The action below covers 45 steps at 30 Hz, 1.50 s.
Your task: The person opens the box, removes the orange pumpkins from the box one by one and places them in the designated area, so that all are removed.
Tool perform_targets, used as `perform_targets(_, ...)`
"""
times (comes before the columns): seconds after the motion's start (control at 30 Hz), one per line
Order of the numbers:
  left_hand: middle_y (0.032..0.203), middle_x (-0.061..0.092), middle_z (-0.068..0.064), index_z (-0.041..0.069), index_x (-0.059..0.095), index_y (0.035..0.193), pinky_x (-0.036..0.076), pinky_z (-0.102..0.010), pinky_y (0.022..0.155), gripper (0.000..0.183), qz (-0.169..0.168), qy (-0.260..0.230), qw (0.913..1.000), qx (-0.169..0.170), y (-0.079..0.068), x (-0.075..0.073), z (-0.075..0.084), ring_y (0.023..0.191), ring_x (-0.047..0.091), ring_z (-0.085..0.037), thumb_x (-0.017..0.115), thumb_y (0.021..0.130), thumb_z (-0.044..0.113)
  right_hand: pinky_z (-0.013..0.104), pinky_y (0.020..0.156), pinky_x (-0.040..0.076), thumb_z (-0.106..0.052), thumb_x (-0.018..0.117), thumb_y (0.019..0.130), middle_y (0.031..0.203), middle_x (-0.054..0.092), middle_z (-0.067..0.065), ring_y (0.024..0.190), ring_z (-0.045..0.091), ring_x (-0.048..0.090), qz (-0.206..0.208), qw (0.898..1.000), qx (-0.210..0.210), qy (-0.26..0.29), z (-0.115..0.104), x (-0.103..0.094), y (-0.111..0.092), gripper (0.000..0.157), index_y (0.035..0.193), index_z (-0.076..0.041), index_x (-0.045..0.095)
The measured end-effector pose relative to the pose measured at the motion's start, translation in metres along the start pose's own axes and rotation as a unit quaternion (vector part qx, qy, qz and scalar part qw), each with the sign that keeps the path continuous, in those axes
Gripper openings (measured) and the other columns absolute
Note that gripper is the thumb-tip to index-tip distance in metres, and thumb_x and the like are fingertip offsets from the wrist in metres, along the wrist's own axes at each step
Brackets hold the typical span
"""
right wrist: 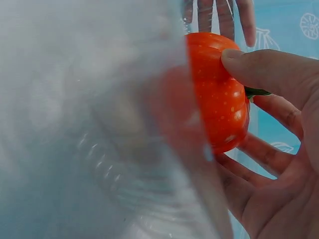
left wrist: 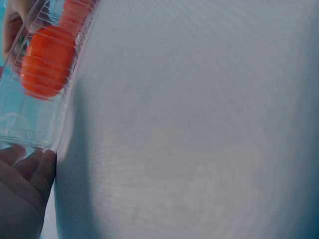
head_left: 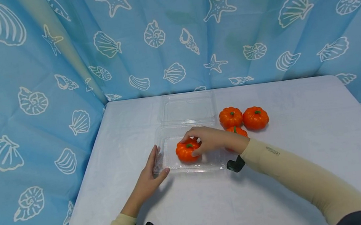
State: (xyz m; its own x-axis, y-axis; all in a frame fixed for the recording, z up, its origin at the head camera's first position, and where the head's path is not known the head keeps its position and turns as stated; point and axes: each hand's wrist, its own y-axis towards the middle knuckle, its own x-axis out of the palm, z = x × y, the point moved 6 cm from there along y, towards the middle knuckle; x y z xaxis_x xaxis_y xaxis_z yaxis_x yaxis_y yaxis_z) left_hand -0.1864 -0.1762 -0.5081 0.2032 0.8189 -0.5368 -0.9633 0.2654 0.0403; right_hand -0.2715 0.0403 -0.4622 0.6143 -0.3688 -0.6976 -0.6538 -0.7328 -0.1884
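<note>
A small orange pumpkin (head_left: 186,152) with a green stem is in the base of a clear plastic clamshell box (head_left: 171,167), toward its left half. My right hand (head_left: 209,138) reaches over from the right and holds the pumpkin between thumb and fingers; the right wrist view shows the thumb on one side of the pumpkin (right wrist: 219,94) and fingers on the other. At the box's left end is my left hand (head_left: 146,180), fingers straight along the wall, thumb spread near the front corner. In the left wrist view its fingertips touch the box end.
The box's clear lid (head_left: 187,109) lies folded back behind the base. Right of the box sit more orange pumpkins: one at the back (head_left: 231,117), one farther right (head_left: 255,118), and one (head_left: 237,131) partly hidden by my right wrist. A blue shell-print curtain (head_left: 160,65) borders the white table (head_left: 194,210).
</note>
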Motion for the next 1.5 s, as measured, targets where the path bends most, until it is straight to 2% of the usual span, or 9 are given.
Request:
perform_targets(0.17,0.167,0.026,-0.009,0.012,0.011,0.165,0.021,-0.055,0.121,0.090,0.002,0.003,1.0000,-0.006,0.000,0.000,0.001,0.152,0.026,-0.032,0.070,0.097,0.024,0.037,0.101,0.052,-0.020,0.080,0.089,0.135,0.061,0.002,0.123,0.021,0.056,0.014,1.000,-0.002,-0.002,0.004,-0.001,-0.012,0.048,0.134,-0.018,0.065)
perform_targets(0.43,0.167,0.025,-0.009,0.012,0.012,0.165,0.021,-0.055,0.121,0.090,0.004,0.004,0.9999,-0.014,0.000,-0.001,0.001,0.152,0.024,-0.032,0.070,0.097,0.024,0.034,0.097,0.055,-0.024,0.082,0.088,0.127,0.065,-0.003,0.115,0.017,0.060,0.051,0.999,-0.006,0.003,0.012,0.001,-0.020,0.039,0.121,-0.020,0.063)
perform_targets(0.9,0.167,0.025,-0.009,0.012,0.012,0.165,0.022,-0.056,0.121,0.089,0.004,0.006,0.9999,-0.012,0.000,-0.001,0.001,0.152,0.025,-0.033,0.069,0.097,0.024,0.034,0.097,0.055,-0.021,0.083,0.087,0.137,0.061,0.002,0.121,0.020,0.059,0.050,0.998,-0.016,0.016,0.011,0.003,-0.022,0.039,0.121,-0.019,0.065)
perform_targets(1.2,0.167,0.025,-0.010,0.011,0.012,0.164,0.023,-0.057,0.120,0.088,0.003,0.008,0.9999,-0.008,0.000,0.000,-0.002,0.152,0.024,-0.033,0.068,0.098,0.024,0.036,0.097,0.056,-0.020,0.083,0.087,0.137,0.061,0.002,0.119,0.019,0.059,0.063,0.998,-0.025,-0.003,0.009,0.004,-0.024,0.042,0.125,-0.018,0.065)
perform_targets(1.5,0.167,0.024,-0.007,0.015,0.011,0.165,0.022,-0.056,0.121,0.089,0.001,0.006,0.9999,-0.008,0.000,0.000,0.000,0.152,0.024,-0.031,0.069,0.098,0.026,0.034,0.095,0.056,-0.023,0.083,0.087,0.134,0.061,-0.001,0.116,0.018,0.059,0.082,0.996,-0.041,-0.011,0.008,0.003,-0.027,0.042,0.124,-0.018,0.064)
